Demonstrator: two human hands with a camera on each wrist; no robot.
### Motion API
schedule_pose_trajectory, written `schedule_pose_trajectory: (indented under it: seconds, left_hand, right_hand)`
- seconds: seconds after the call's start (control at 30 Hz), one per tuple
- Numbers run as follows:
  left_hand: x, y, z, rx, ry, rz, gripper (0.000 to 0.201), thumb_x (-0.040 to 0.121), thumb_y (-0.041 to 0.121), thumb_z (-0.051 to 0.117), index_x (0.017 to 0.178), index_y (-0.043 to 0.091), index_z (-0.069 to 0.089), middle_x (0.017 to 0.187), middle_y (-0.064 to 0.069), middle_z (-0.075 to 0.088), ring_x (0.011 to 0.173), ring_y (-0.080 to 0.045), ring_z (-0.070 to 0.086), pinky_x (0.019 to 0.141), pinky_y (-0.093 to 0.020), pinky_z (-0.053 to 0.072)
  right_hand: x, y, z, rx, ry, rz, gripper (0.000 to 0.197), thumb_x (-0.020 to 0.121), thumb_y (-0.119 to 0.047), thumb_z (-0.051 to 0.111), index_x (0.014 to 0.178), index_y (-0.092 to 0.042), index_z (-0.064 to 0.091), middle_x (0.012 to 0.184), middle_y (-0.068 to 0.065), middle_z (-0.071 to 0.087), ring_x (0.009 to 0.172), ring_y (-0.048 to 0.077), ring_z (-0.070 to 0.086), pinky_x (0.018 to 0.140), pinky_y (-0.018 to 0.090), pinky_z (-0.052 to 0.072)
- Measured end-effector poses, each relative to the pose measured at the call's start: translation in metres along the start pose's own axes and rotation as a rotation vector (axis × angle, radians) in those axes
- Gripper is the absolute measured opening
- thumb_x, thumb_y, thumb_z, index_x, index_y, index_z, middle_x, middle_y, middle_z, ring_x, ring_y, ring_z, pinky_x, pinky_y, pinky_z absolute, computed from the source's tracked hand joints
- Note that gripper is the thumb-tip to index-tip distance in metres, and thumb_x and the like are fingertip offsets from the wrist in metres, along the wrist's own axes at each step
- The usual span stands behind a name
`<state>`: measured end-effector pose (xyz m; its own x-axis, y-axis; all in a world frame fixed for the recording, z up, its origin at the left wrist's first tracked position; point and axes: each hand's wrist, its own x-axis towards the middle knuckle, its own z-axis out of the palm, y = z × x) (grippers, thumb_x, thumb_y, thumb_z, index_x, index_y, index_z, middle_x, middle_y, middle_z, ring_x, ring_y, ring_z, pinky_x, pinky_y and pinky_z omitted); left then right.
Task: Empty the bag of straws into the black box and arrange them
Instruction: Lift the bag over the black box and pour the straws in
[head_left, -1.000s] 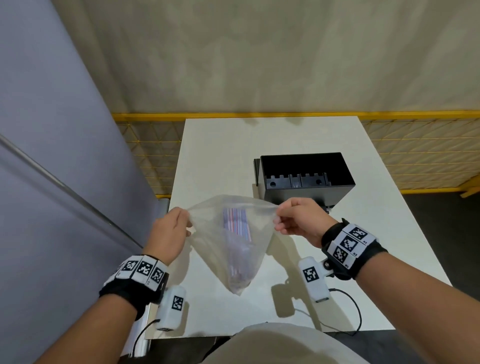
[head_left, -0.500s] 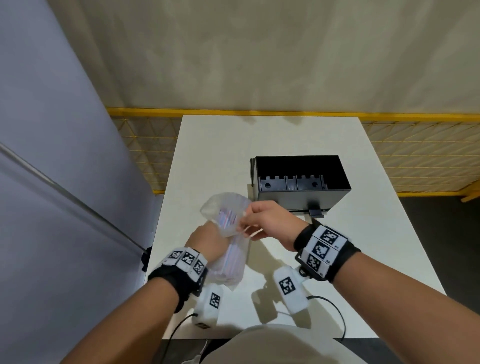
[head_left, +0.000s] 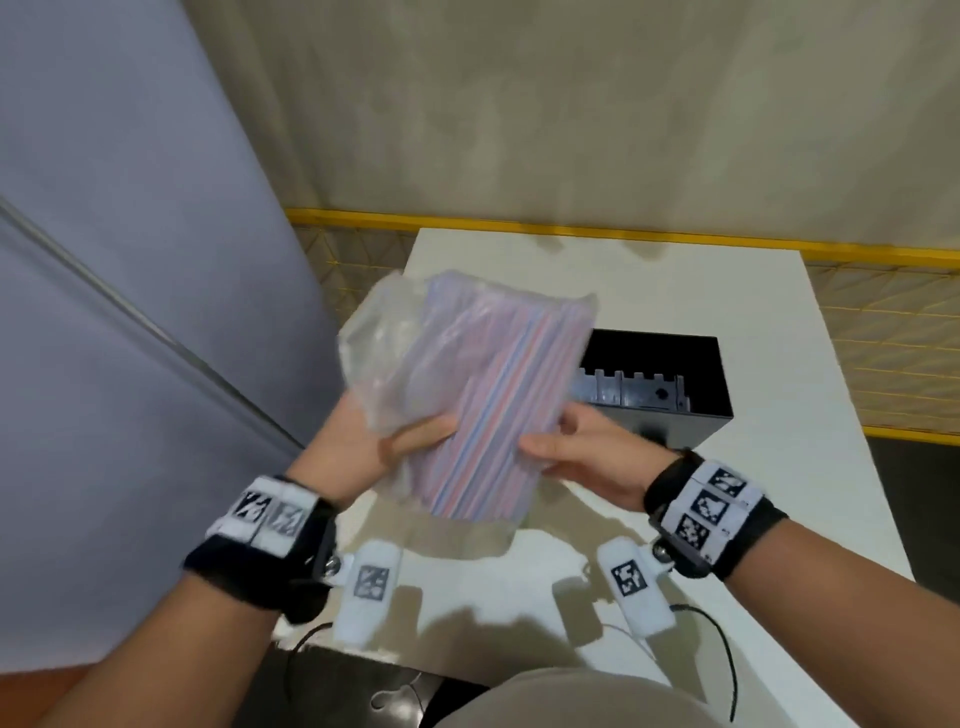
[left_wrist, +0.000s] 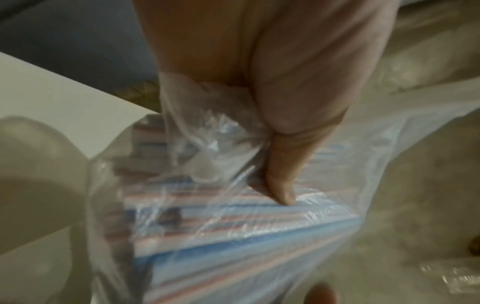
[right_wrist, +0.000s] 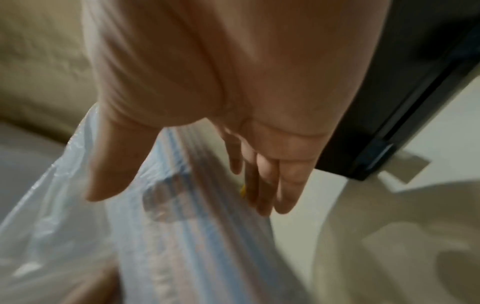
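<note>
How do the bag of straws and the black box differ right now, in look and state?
The bag of straws is clear, crinkled plastic, full of striped straws; the black box is rigid, opaque and holds no straws yet. The bag is held up, tilted, between the left hand and right hand; the box rests untouched on the white table. Both are open-topped containers.

This looks like a fenced-off recording or test cell, not a home. A plain white desk (head_left: 649, 291) stands against a yellow-framed mesh barrier (head_left: 883, 332), with a beige curtain-like backdrop (head_left: 571, 114) hanging behind it and a grey partition panel (head_left: 130, 234) on the left. Black wristbands with printed square markers (head_left: 711, 512) and small white wired units (head_left: 636, 587) point to instrumented data capture.
</note>
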<state>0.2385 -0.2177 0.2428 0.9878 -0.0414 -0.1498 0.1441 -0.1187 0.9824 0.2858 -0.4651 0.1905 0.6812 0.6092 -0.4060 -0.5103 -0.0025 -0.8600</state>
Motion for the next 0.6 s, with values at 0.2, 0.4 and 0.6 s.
schedule_pose_trajectory:
  seconds: [0.2, 0.4, 0.6]
  left_hand:
    - [0.055, 0.023, 0.065, 0.041, -0.058, 0.052, 0.063, 0.077, 0.009, 0.09, 0.131, 0.021, 0.061, 0.123, 0.003, 0.073, 0.114, -0.004, 0.07, 0.098, -0.03, 0.057]
    - [0.11, 0.039, 0.111, 0.04, -0.068, 0.068, 0.065, 0.07, 0.021, 0.095, 0.127, 0.016, 0.065, 0.124, -0.004, 0.075, 0.116, -0.018, 0.071, 0.103, -0.049, 0.056]
    - [0.135, 0.036, 0.136, 0.043, 0.042, 0.109, 0.04, 0.073, 0.013, 0.092, 0.108, 0.001, 0.075, 0.108, -0.01, 0.079, 0.101, -0.02, 0.076, 0.096, -0.043, 0.061]
  right_hand:
    - [-0.013, -0.046, -0.042, 0.04, 0.349, -0.313, 0.065, 0.067, -0.005, 0.084, 0.129, -0.006, 0.061, 0.121, 0.011, 0.072, 0.111, 0.028, 0.069, 0.097, 0.049, 0.055]
    - [-0.029, -0.077, -0.098, -0.127, 0.59, -0.468, 0.061, 0.069, 0.001, 0.085, 0.126, -0.007, 0.063, 0.118, 0.006, 0.073, 0.108, 0.022, 0.07, 0.096, 0.048, 0.055]
    - [-0.039, -0.092, -0.114, -0.295, 0.428, -0.547, 0.085, 0.067, -0.01, 0.09, 0.14, -0.01, 0.048, 0.133, 0.008, 0.064, 0.123, 0.023, 0.062, 0.099, 0.044, 0.053]
